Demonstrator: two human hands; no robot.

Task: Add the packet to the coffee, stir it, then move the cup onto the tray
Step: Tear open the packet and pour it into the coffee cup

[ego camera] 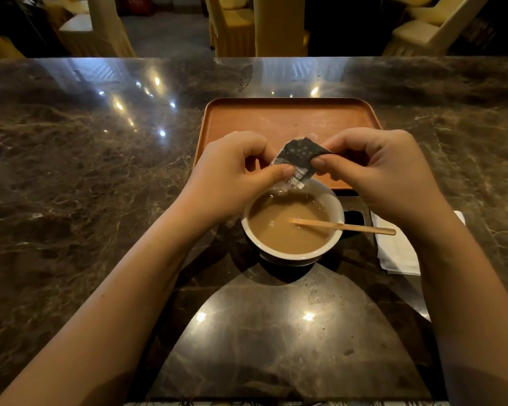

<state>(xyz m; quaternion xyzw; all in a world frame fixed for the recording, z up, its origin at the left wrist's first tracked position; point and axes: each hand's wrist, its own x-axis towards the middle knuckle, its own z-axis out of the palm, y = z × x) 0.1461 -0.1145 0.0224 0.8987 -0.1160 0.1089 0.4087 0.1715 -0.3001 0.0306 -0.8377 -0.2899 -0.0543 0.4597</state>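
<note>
Directly above the cup's (294,227) far rim: packet (298,159), pinched between left hand (232,174) and right hand (376,171), long axis tilted down toward the coffee; stirrer (343,226) leans rightward, nearer the right hand; tray (276,118) just beyond, on worktop (100,171).

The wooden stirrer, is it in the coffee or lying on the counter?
In the coffee: the stirrer leans on the cup rim, tip submerged.
</note>
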